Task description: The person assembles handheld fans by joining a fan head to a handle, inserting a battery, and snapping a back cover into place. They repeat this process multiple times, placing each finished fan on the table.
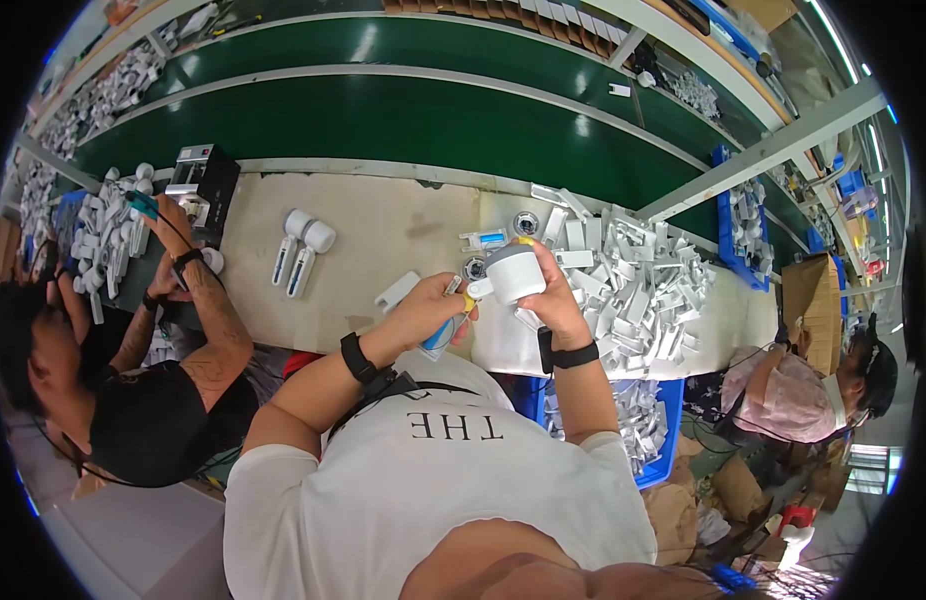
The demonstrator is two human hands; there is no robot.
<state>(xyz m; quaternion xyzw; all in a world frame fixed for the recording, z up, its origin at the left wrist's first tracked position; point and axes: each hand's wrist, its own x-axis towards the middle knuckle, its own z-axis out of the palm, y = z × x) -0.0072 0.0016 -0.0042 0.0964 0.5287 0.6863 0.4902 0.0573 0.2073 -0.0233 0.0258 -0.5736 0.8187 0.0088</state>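
Observation:
In front of my chest, my right hand (558, 300) is closed round a white cylindrical head with a grey cap (515, 275). A short white neck joins it toward my left hand (431, 312), whose fingers are wrapped round a handle part with a blue piece (441, 335) showing below them. Yellow covers show on some fingertips. Beside my left hand lies a loose white shell (397, 291). Just beyond my hands are a handle half with a blue cylinder (485, 240) and two round metallic parts, one farther (525, 223) and one nearer (473, 268).
Two round-headed units with white handles (301, 250) lie on the table at left. White casings (633, 285) are heaped at right, above a blue bin (668, 440). A green conveyor (383, 120) runs behind. Co-workers sit left (153, 420) and right (783, 395), near a black machine (205, 190).

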